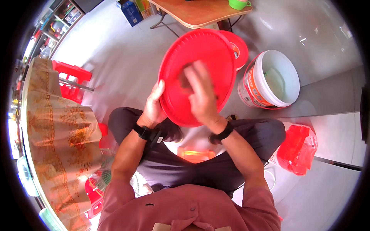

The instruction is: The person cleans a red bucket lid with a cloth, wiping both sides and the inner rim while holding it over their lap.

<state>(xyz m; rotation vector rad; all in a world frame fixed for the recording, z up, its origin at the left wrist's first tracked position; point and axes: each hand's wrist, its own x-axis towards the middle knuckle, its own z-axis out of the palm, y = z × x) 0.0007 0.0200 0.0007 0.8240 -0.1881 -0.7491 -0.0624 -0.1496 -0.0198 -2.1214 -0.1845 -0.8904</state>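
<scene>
My left hand [156, 104] grips the left rim of a round red plastic lid [179, 104], thumb on the face turned up towards me. The lid is tilted above the floor, in front of my knees. My right hand [203, 95] is over the middle of that face, blurred by motion. Its fingers press a dark brown thing [186, 79] against the plastic; blur hides what it is. Right of the lid stands a white plastic bucket [293, 65] with an orange printed label, holding a green thing [270, 73]. Partly hidden behind the lid is another red-lidded container [241, 47].
A wooden table [199, 14] with a green cup [239, 4] stands ahead. At left are a cloth-covered table [63, 130], a red stool [72, 76] and a fan [108, 170]. A red-and-white bag [299, 150] lies by my right knee.
</scene>
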